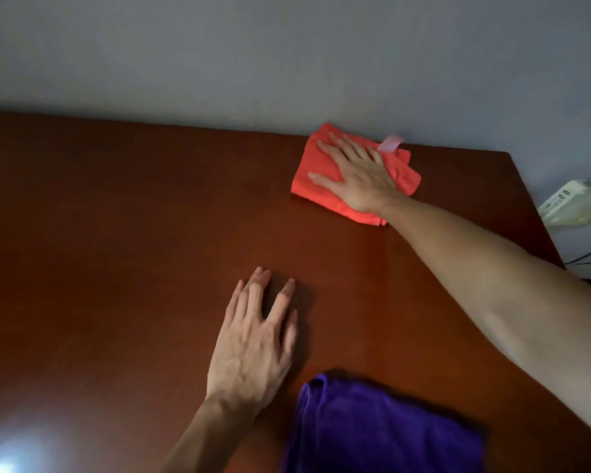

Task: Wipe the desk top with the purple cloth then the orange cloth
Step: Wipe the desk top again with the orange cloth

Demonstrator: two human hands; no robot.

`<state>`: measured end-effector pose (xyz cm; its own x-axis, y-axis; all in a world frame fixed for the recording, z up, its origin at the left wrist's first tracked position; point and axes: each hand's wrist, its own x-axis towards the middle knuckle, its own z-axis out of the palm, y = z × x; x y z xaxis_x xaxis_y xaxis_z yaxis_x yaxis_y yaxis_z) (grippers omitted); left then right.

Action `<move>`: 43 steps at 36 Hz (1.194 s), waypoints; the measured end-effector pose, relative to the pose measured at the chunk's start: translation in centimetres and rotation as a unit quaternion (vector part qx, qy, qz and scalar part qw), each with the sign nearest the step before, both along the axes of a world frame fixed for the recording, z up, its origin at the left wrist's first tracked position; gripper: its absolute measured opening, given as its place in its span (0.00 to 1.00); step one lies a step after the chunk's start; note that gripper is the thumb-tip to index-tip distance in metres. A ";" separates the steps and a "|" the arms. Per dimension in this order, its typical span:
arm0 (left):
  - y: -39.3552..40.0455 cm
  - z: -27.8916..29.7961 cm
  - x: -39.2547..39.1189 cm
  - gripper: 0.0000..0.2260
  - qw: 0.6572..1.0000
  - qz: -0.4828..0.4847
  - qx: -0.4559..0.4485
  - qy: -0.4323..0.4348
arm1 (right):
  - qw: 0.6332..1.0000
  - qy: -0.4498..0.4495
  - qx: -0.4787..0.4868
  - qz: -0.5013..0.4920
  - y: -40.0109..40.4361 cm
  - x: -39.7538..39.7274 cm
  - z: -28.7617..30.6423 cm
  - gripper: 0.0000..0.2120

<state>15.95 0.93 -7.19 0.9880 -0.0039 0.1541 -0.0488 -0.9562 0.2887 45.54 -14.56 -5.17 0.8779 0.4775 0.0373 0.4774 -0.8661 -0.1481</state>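
On the orange cloth [325, 172], a blurred, unreadable tag [390, 144].

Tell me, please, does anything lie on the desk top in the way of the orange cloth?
Little does. The right hand presses flat on the orange cloth at the far edge. The purple cloth lies near, and the left hand rests on the desk top.

A plain grey wall [287, 52] fills the upper half of the frame. Below it a reddish-brown wooden tabletop [116, 216] stands against the wall. At the lower left a bright reflection [11, 452] shines on the wood. At the right edge a pale device [574, 204] with dark cables is visible.
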 end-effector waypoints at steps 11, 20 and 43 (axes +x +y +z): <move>0.0 0.7 0.1 0.21 1.000 0.002 -0.007 0.023 | 1.000 0.015 -0.010 -0.004 -1.0 -2.1 0.3 0.46; 0.0 0.7 -0.2 0.22 1.000 0.014 -0.016 0.017 | 1.000 -0.003 -0.003 -0.015 -9.1 -15.7 0.0 0.43; -11.1 -0.4 9.3 0.23 0.999 0.028 0.007 0.022 | 0.996 -0.030 0.013 -0.087 -19.3 -8.4 -0.4 0.41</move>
